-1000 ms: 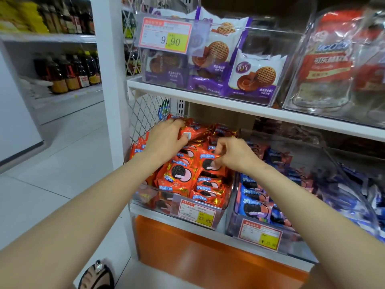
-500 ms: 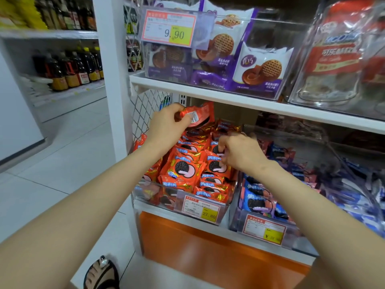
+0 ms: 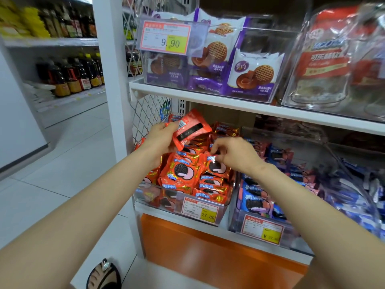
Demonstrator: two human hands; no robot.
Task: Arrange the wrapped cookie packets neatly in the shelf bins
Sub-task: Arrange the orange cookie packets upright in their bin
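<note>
A red packet [image 3: 190, 129] is gripped by the left hand [image 3: 162, 136], thumb on top and fingers curled beneath. It is held tilted above the rear of a clear plastic bin [image 3: 150, 195] on the lower shelf, its plain back with a barcode and a dark strip turned up. The right hand [image 3: 237, 155] is curled, thumb and fingertips pinched on the crimped, shiny top edge of a second packet [image 3: 216, 166] standing in the bin's right row. The bin is filled with glossy, crinkled red packets [image 3: 181, 174], flat and squarish, each printed with a round dark cookie. A paper price tag [image 3: 200, 209] is fixed to the bin's front. Blue packets [image 3: 254, 199] are seen in the clear bin just beside it.
</note>
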